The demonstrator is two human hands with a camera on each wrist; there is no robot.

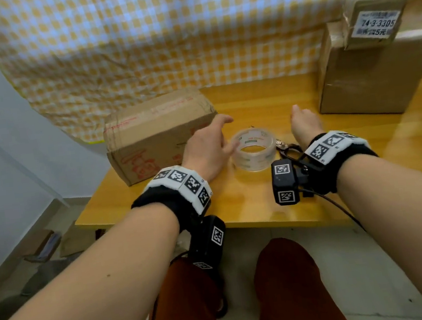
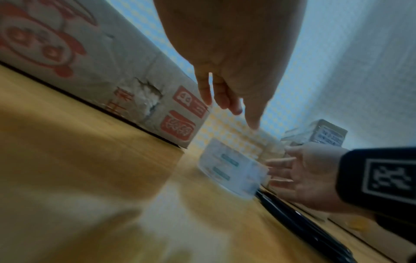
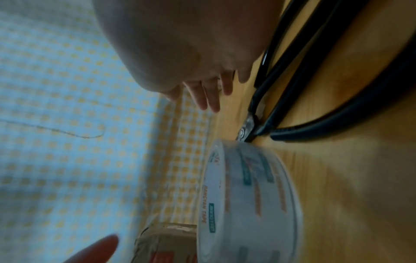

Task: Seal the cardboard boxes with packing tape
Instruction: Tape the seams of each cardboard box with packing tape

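Both hands hover with fingers loosely spread and holding nothing, the left hand [image 1: 207, 148] and right hand [image 1: 305, 124] flanking the clear packing tape roll [image 1: 253, 152] lying flat on the tabletop [image 1: 250, 208], near the printed cardboard box [image 1: 153, 132].

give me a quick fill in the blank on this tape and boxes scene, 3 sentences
1. The roll of clear tape lies flat on the ____ table.
2. The box with red print lies on the tape's ____ side.
3. The left hand and right hand both hold ____.

Missing words: wooden; left; nothing
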